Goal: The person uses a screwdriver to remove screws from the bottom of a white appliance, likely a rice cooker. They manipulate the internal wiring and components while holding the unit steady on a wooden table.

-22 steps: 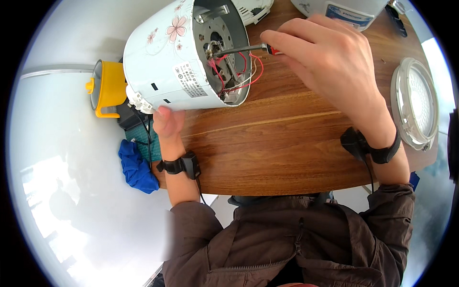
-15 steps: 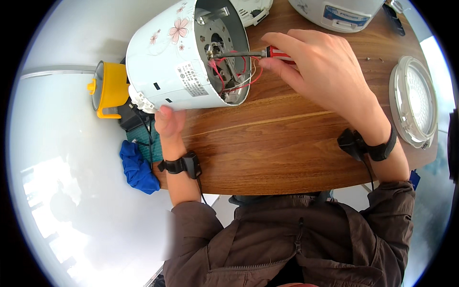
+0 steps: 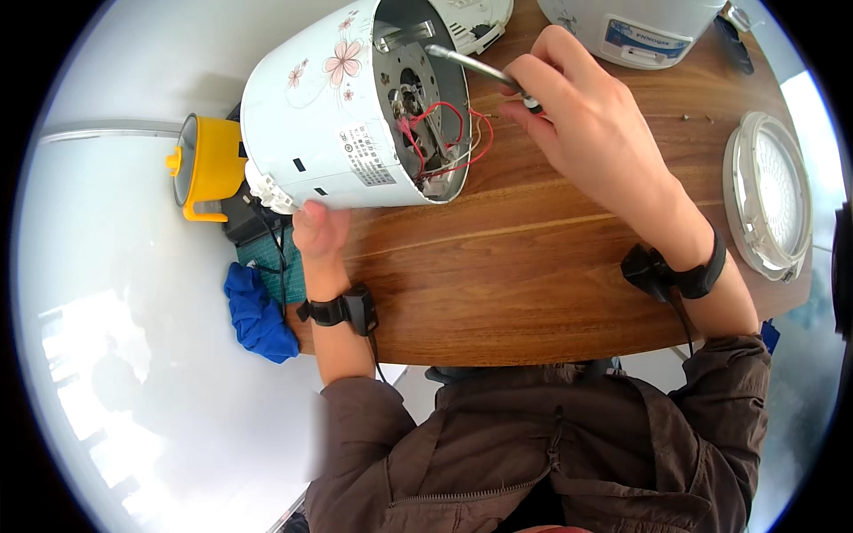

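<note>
A white rice cooker body point(image 3: 293, 115) with pink flowers lies tilted on its side, its open bottom turned to the right. Inside it, red and white wires point(image 3: 449, 133) and metal parts show, some wires hanging out past the rim. My left hand point(image 3: 322, 233) grips the body from below at its near left end; most of its fingers are hidden behind the shell. In my right hand point(image 3: 591, 115) is a screwdriver point(image 3: 475, 66), pinched by the handle. Its tip points left, in front of the upper part of the opening, apart from the wires.
A round pale lid point(image 3: 771, 195) lies at the table's right. Another white appliance point(image 3: 644, 35) stands at the far right, and a white plastic part point(image 3: 480, 25) lies behind the body. At left are a yellow container point(image 3: 213, 164), a blue cloth point(image 3: 258, 315) and a green mat point(image 3: 283, 266). Small screws point(image 3: 685, 117) lie near the lid.
My right hand has drawn the screwdriver out of the opening, up and away from the metal parts, and tilted it. The rice cooker body has shifted slightly right with my left hand.
</note>
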The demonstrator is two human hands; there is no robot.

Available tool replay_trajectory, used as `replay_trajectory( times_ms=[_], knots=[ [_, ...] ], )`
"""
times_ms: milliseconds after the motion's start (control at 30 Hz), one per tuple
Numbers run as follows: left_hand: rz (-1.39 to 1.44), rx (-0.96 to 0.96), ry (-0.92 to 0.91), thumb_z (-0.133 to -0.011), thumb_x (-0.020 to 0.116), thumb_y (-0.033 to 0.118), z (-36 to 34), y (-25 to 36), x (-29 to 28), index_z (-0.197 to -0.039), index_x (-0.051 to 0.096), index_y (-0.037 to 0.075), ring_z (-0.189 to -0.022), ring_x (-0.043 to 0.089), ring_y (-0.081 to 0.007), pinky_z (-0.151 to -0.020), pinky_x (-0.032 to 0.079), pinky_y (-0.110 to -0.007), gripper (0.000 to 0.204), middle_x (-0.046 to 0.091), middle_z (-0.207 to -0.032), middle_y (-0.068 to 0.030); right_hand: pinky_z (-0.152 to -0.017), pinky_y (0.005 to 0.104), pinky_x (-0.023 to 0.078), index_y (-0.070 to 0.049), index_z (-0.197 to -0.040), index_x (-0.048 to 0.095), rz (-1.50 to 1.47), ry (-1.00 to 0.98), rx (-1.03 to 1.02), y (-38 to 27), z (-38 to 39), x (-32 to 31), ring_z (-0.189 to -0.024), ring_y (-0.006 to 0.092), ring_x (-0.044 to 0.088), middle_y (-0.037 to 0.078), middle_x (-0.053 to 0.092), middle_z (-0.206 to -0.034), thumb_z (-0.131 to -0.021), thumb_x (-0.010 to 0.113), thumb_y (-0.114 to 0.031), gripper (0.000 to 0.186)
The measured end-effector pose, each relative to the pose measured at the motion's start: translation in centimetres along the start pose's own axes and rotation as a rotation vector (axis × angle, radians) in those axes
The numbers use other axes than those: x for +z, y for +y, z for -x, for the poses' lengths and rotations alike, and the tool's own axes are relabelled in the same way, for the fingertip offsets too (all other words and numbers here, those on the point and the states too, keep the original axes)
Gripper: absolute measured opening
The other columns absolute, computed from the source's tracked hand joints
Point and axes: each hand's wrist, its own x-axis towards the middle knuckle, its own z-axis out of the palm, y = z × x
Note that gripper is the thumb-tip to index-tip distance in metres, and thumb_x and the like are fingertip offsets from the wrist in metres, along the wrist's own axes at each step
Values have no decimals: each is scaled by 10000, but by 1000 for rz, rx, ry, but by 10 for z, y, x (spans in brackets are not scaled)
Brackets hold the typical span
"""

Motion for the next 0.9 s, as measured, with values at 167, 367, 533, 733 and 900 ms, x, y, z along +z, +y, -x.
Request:
replay_trajectory(
  times_ms=[167, 367, 533, 733, 900],
  knots=[
    [61, -23, -15, -958, 662, 448, 7, -7, -15, -1582, 333, 85, -1448, 408, -287, -1198, 287, -507, 793, 433, -1584, -64, -579, 382, 501, 9, -943, 688, -643, -224, 542, -16, -11, -4, -617, 218, 652, 109, 638, -670, -914, 694, -166, 177],
    [64, -10, 2, -958, 673, 420, 4, -9, -4, -1583, 314, 77, -1438, 418, -305, -1181, 310, -528, 797, 440, -1572, -80, -558, 342, 501, -4, -952, 736, -682, -212, 610, -29, -33, 21, -546, 185, 631, 120, 661, -637, -883, 728, -183, 193],
    [-18, 17, 15, -951, 673, 430, -1, -8, 4, -1584, 315, 75, -1447, 411, -297, -1190, 304, -511, 810, 436, -1579, -79, -561, 350, 523, -2, -923, 749, -672, -235, 591, -33, -38, 28, -542, 207, 655, 150, 685, -653, -876, 739, -189, 193],
    [53, 0, 61, -942, 703, 372, 0, -9, 10, -1572, 320, 51, -1425, 440, -295, -1180, 329, -487, 804, 458, -1556, -93, -493, 353, 511, 31, -899, 739, -570, -203, 596, -44, -38, 27, -483, 224, 654, 166, 696, -654, -899, 730, -218, 249],
    [11, -32, 107, -943, 700, 350, 6, -11, 6, -1559, 327, 37, -1400, 477, -297, -1143, 384, -486, 785, 475, -1539, -115, -472, 309, 462, 48, -890, 745, -676, -163, 731, -47, -38, 41, -476, 135, 603, 127, 676, -602, -921, 730, -263, 312]
  ],
)
